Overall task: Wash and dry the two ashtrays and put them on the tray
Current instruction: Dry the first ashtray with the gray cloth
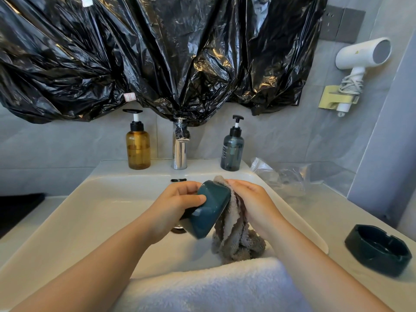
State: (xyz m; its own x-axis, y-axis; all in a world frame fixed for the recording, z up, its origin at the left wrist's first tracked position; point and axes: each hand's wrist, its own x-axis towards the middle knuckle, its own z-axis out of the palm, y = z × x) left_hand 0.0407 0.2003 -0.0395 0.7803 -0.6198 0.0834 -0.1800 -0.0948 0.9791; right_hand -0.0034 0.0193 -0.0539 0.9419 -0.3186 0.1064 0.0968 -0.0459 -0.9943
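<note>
There, ashtray (208,209) between cloth (234,224), hand (177,199).

Faucet (179,152) stands behind sink (94,212), between two pump bottles; second ashtray (378,249) sits on counter, right.

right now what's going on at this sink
A person stands at the white sink. The left hand holds a dark teal ashtray tilted on edge over the basin, while the right hand presses a grey cloth against it, wiping it. A second dark ashtray sits on the counter to the right, untouched. No water runs from the tap. No tray can be made out.
</note>
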